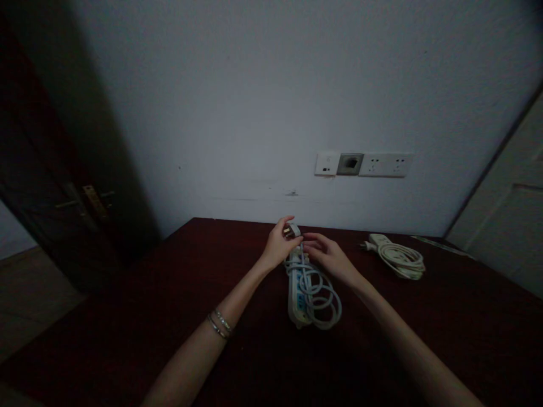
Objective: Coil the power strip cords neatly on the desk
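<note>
Before me on the counter point(190, 271), the light-looking, rigid power strip point(293, 302) suits a side hold — my left hand point(280, 244) pinching its plug point(294, 229), right hand point(326, 253) at the bendy cord point(339, 305), grip too dim to tell.

Over on the right of the dark red table point(169, 288) lies a white extension lead point(379, 238), its cord point(403, 259) coiled. Socket plates point(386, 165) sit in a row on the pale wall point(237, 107) behind, one of them grey. Off to the left stands a dark door point(46, 152) with metal handles point(67, 204).
</note>
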`<state>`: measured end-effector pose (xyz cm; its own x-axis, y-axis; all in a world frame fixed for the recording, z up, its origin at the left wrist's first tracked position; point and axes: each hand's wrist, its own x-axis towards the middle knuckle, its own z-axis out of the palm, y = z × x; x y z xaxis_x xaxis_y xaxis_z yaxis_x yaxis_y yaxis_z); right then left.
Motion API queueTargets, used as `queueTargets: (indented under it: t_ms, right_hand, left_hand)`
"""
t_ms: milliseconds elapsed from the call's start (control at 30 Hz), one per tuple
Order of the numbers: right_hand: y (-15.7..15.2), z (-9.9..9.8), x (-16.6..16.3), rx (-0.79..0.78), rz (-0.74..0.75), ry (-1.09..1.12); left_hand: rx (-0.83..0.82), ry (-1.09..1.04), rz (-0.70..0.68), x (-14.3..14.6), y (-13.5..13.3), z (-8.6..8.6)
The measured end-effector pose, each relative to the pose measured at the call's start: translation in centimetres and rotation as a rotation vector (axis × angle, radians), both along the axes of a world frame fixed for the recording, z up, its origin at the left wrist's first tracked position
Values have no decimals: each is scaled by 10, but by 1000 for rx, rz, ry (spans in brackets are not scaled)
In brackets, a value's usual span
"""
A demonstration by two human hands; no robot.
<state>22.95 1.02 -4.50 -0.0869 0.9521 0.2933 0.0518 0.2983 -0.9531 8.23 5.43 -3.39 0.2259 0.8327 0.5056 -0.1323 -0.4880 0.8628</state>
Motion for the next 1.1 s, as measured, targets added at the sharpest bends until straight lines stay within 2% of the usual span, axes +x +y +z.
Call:
queueTargets:
  t_ms: [67, 167, 233, 333, 400, 500, 567, 700, 900, 1000, 1100]
  right_hand:
    - [0, -5, -8, -17, 48, 117]
    - [4, -15, -9, -2, 13, 205]
    - [7, -19, -4, -4, -26, 218]
    - [10, -21, 3, -34, -94, 246]
    - [11, -23, 5, -66, -135, 285]
    - [14, -25, 6, -115, -177, 340]
    - [15, -27, 6, -147, -201, 374]
    - [15, -28, 6, -188, -228, 444]
    - [8, -17, 9, -208, -226, 482]
    - [6, -14, 12, -220, -220, 454]
    - [7, -15, 14, -228, -190, 427]
  left_hand:
    - [-33, -43, -82, 2, -4, 0]
    - [-85, -70, -185, 2, -8, 1]
    - [-142, -82, -191, 0, -6, 2]
    - [-200, -29, -114, -7, 3, -2]
    - [-191, 174, -125, -14, 10, -6]
    - [-163, 592, -341, -24, 15, -12]
    - [-91, 775, -441, -27, 14, -16]
    - [160, 901, -323, -23, 12, -22]
    - [406, 942, -245, -20, 10, -19]
    - [475, 939, -172, -23, 9, -16]
    - [461, 873, -117, -27, 10, -17]
